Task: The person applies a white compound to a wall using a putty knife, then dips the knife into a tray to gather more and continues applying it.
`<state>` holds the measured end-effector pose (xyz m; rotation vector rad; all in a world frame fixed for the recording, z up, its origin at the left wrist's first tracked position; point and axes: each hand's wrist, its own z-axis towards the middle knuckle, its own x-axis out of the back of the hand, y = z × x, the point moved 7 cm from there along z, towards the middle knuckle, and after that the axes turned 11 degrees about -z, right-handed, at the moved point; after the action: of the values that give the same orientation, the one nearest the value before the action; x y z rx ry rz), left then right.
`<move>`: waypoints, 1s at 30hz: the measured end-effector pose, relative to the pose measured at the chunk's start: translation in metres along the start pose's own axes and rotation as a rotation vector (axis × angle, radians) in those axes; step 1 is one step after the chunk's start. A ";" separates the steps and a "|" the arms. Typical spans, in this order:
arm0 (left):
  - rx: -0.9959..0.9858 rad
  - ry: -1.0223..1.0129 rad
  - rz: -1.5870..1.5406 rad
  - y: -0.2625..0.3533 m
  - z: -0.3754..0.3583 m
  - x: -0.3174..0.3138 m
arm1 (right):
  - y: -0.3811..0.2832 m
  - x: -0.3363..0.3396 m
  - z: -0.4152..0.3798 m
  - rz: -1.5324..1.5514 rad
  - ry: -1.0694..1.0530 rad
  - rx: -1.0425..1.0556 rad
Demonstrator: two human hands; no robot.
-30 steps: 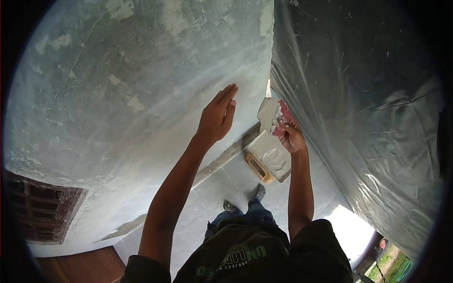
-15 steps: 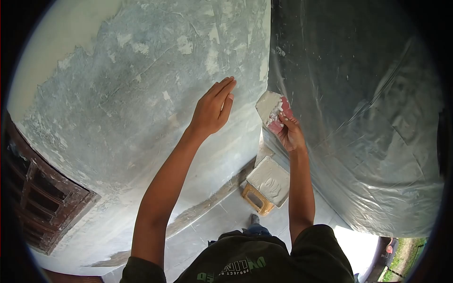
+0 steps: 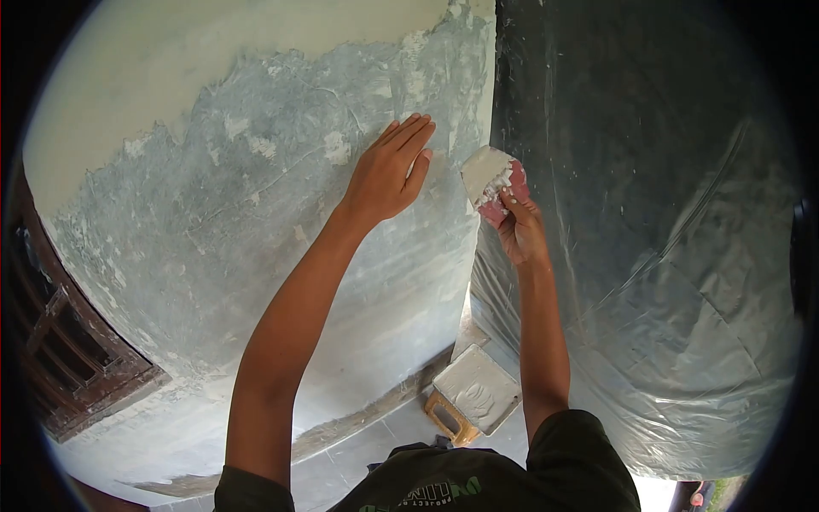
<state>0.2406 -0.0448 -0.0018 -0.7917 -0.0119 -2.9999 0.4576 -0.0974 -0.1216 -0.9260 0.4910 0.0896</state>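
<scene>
The left hand (image 3: pixel 388 175) lies flat with open fingers on the grey skimmed wall (image 3: pixel 256 239), just left of the wall corner; it holds nothing. The right hand (image 3: pixel 520 230) has its grip closed around the red handle of a putty scraper (image 3: pixel 493 181), whose blade is loaded with white filler and stands just right of that same corner, very near the plastic sheet (image 3: pixel 665 256) that covers the neighbouring side. Far below the corner, on the tiled floor (image 3: pixel 358 461), a mortar board (image 3: pixel 475 394) full of filler rests on a small wooden stool (image 3: pixel 445 420). I judge 3 risks here. The wet filler may slide off the tilted blade and fall on the floor or on the person's clothes. The blade edge may catch the sheet beside the corner and tear it or smear it. Also, if the flat palm presses on skim that is not dry, it may leave marks left of the corner.
</scene>
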 end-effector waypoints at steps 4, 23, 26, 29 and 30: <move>-0.058 0.036 0.067 -0.012 0.026 -0.002 | -0.013 -0.005 0.029 -0.045 -0.014 0.005; -0.356 -0.113 0.625 -0.076 0.108 0.013 | -0.144 -0.110 0.196 -1.309 0.418 1.346; -0.367 -0.150 0.654 -0.074 0.106 0.009 | -0.141 -0.119 0.217 -1.422 0.458 1.454; -0.378 -0.134 0.656 -0.074 0.106 0.009 | -0.134 -0.121 0.231 -1.497 0.456 1.444; -0.377 -0.132 0.655 -0.075 0.106 0.009 | -0.133 -0.123 0.233 -1.527 0.451 1.441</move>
<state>0.2818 0.0314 0.0948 -0.8148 0.6826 -2.3446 0.4716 0.0214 0.1479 0.3287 0.0463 -1.6772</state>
